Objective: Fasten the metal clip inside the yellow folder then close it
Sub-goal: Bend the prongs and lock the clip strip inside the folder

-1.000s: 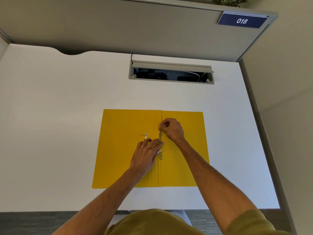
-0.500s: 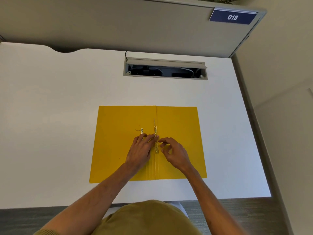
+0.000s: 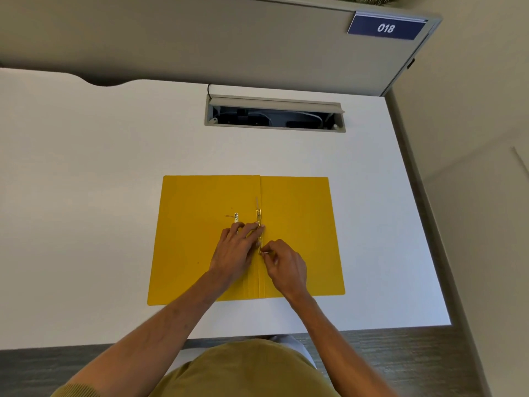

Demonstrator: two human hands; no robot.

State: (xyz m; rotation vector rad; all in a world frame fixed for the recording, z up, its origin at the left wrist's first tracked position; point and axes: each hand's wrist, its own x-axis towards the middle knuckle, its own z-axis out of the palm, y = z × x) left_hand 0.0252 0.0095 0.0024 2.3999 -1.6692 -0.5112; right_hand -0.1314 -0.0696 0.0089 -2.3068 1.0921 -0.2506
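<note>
The yellow folder [image 3: 300,219] lies open and flat on the white desk. A gold metal clip bar [image 3: 259,216] runs along its centre fold, with one thin prong sticking out past its far end. A second small metal piece [image 3: 236,216] lies on the left leaf. My left hand [image 3: 235,252] rests flat on the left leaf, fingertips pressing the middle of the bar. My right hand [image 3: 283,263] is just right of the fold, thumb and forefinger pinched on the thin prong at the bar's near end.
The white desk [image 3: 86,196] has an open cable slot [image 3: 274,116] at the back centre. A grey partition with a blue "018" sign [image 3: 386,27] stands behind. The desk's right edge [image 3: 415,196] drops to the floor.
My right hand came down from the far end of the clip bar to its near end and pinched the prong there. My left hand stayed pressing the bar.
</note>
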